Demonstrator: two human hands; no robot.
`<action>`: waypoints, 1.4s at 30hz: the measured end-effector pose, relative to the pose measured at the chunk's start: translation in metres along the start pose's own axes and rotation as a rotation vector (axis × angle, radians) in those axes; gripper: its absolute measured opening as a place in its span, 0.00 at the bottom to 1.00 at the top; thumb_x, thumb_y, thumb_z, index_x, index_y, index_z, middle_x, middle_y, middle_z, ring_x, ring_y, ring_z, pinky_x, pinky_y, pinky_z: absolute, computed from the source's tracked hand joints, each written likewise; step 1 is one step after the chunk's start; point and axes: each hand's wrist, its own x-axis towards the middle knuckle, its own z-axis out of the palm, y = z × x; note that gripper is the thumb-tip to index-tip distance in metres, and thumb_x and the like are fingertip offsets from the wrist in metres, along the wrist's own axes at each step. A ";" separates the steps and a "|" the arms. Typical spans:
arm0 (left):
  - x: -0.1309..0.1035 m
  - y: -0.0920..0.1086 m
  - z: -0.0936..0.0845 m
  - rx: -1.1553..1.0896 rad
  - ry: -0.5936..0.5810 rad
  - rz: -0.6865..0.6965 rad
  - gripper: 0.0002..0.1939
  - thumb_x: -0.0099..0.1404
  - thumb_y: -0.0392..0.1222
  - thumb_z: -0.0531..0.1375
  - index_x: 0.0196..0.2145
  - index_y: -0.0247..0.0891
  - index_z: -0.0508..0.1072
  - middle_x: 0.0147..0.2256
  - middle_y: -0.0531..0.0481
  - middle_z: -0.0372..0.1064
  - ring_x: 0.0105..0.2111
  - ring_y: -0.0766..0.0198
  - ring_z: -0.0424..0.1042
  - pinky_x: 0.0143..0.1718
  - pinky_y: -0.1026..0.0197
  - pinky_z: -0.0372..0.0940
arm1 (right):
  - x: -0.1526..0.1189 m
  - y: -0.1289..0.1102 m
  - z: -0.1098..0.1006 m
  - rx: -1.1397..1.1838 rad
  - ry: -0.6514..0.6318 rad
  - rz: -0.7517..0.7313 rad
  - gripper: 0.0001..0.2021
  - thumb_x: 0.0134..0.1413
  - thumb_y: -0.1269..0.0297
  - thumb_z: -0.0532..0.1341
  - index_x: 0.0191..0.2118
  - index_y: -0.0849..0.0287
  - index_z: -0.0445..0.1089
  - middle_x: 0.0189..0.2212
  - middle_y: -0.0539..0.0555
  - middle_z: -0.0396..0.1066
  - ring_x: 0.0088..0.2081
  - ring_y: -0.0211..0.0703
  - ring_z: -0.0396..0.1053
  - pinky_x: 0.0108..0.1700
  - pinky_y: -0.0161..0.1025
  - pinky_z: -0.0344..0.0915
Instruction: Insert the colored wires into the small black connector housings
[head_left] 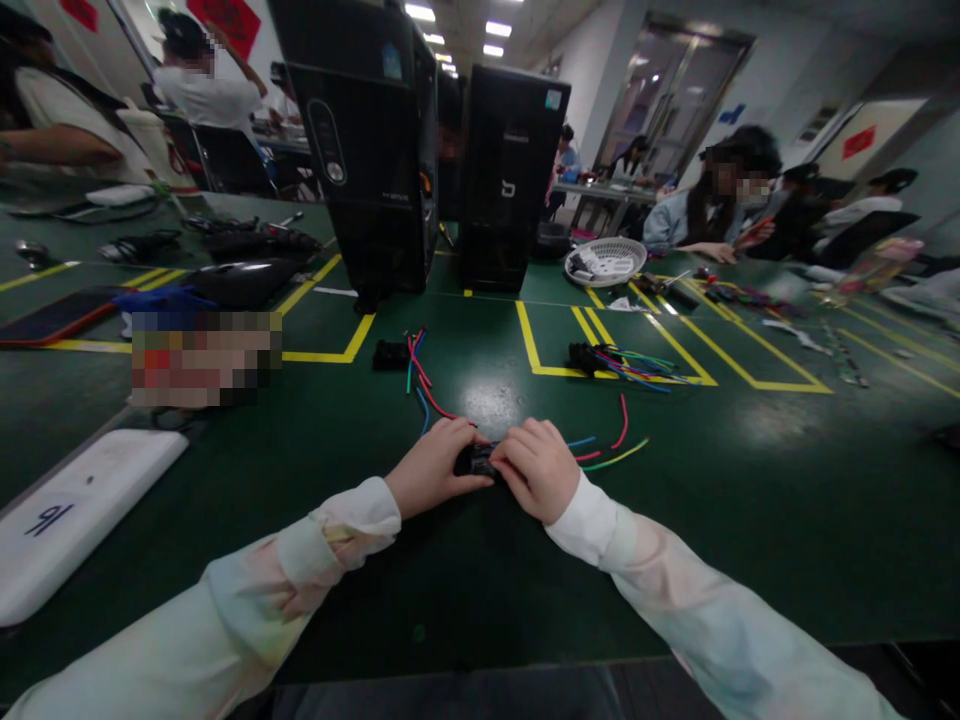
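Observation:
In the head view, a small black connector block (481,460) sits between both hands, just above the table. My left hand (435,468) is closed on its left side, thumb in front. My right hand (541,468) pinches at its right end, with fingers curled; the exact grip point is hidden. Coloured wires (615,455), green-yellow, red and blue, show to the right of my right hand. A separate short red wire (624,420) lies just beyond them. Behind my left hand, red and blue wires (426,395) run toward another black connector (391,354).
A bundle of black connectors with wires (596,358) lies at right. Two black computer towers (514,180) stand at the back. A white basket (606,262) holds white parts. At left are a white case (82,515) and dark tools (255,240). Other people sit around the room.

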 end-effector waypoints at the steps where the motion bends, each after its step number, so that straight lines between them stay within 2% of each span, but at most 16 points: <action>1: 0.000 0.000 0.000 0.000 -0.002 0.002 0.18 0.54 0.49 0.62 0.39 0.38 0.67 0.37 0.48 0.64 0.40 0.57 0.62 0.42 0.55 0.60 | 0.000 0.000 -0.001 -0.005 -0.001 0.007 0.08 0.58 0.68 0.50 0.30 0.60 0.63 0.28 0.53 0.63 0.33 0.42 0.55 0.35 0.40 0.48; 6: 0.001 0.000 -0.001 -0.001 0.007 -0.008 0.17 0.54 0.48 0.62 0.39 0.38 0.67 0.37 0.48 0.64 0.41 0.57 0.62 0.43 0.55 0.60 | 0.002 -0.001 -0.001 0.015 -0.032 0.075 0.06 0.56 0.68 0.53 0.30 0.59 0.63 0.28 0.53 0.63 0.33 0.42 0.55 0.35 0.40 0.48; 15: 0.002 0.001 -0.002 -0.002 -0.007 -0.014 0.17 0.53 0.47 0.63 0.38 0.37 0.67 0.37 0.48 0.64 0.41 0.57 0.62 0.43 0.55 0.60 | 0.002 0.000 -0.002 0.011 -0.017 0.062 0.07 0.57 0.67 0.53 0.30 0.60 0.65 0.28 0.52 0.64 0.33 0.41 0.55 0.36 0.40 0.49; 22: 0.003 0.001 -0.001 -0.003 -0.011 -0.025 0.18 0.53 0.46 0.64 0.39 0.37 0.67 0.39 0.47 0.64 0.42 0.56 0.62 0.44 0.54 0.59 | 0.001 0.001 0.001 0.070 -0.042 0.120 0.06 0.56 0.68 0.53 0.31 0.60 0.64 0.29 0.52 0.63 0.34 0.41 0.56 0.35 0.38 0.49; 28: 0.002 0.000 -0.001 -0.008 0.000 -0.013 0.18 0.53 0.47 0.63 0.39 0.38 0.67 0.38 0.48 0.63 0.41 0.57 0.62 0.43 0.54 0.60 | -0.001 0.000 0.001 0.082 0.006 0.078 0.07 0.57 0.68 0.53 0.29 0.60 0.64 0.27 0.52 0.63 0.33 0.40 0.56 0.35 0.38 0.49; 33: 0.001 0.001 -0.001 0.011 -0.014 -0.035 0.18 0.53 0.47 0.63 0.40 0.37 0.67 0.39 0.47 0.63 0.42 0.56 0.61 0.44 0.54 0.60 | -0.001 0.000 0.004 0.056 0.036 0.124 0.07 0.57 0.66 0.53 0.30 0.59 0.65 0.27 0.51 0.63 0.33 0.41 0.55 0.35 0.39 0.48; 38: 0.002 0.000 0.000 0.023 -0.002 -0.040 0.18 0.53 0.47 0.63 0.39 0.38 0.67 0.39 0.48 0.63 0.42 0.56 0.61 0.43 0.54 0.60 | -0.001 -0.004 0.007 0.048 0.012 0.189 0.07 0.57 0.67 0.52 0.31 0.59 0.64 0.28 0.51 0.63 0.34 0.41 0.55 0.36 0.39 0.48; 42: 0.003 -0.001 -0.001 0.031 -0.008 -0.040 0.18 0.53 0.47 0.63 0.39 0.38 0.67 0.38 0.48 0.63 0.41 0.57 0.62 0.42 0.54 0.61 | -0.001 -0.006 0.006 0.047 -0.009 0.187 0.05 0.56 0.68 0.52 0.30 0.60 0.63 0.29 0.52 0.64 0.34 0.41 0.55 0.36 0.39 0.49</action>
